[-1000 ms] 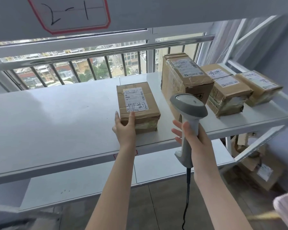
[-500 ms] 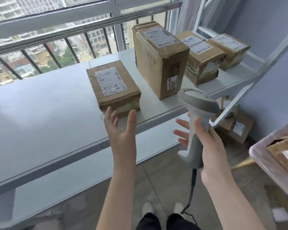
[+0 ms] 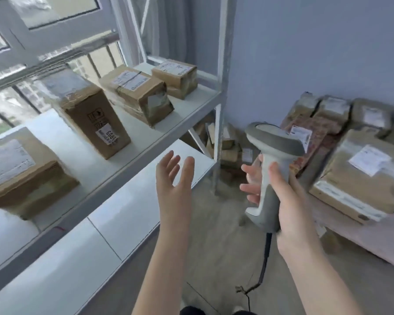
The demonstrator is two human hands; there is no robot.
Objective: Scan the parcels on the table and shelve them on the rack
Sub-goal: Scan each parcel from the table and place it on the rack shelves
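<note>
My right hand (image 3: 280, 201) grips the handle of a grey and white barcode scanner (image 3: 271, 160), head pointing up and left, its cable hanging to the floor. My left hand (image 3: 174, 178) hovers empty in mid-air with fingers spread, off the front edge of the white rack shelf (image 3: 132, 160). Several cardboard parcels sit on that shelf: a flat one (image 3: 21, 171) at the left, a tall one (image 3: 89, 114), a taped one (image 3: 137, 94) and a small one (image 3: 175, 76) at the far end. More parcels, among them a large labelled box (image 3: 359, 176), lie on the table (image 3: 355, 237) at the right.
A lower white rack shelf (image 3: 96, 237) runs below the upper one. The rack's upright post (image 3: 218, 114) stands between rack and table. Cardboard boxes (image 3: 228, 146) sit on the floor behind it. A barred window is behind the rack and a blue wall behind the table.
My left hand let go of the flat parcel on the shelf and pulled back. The view swung right, bringing the table of parcels into sight. The scanner stays in my right hand.
</note>
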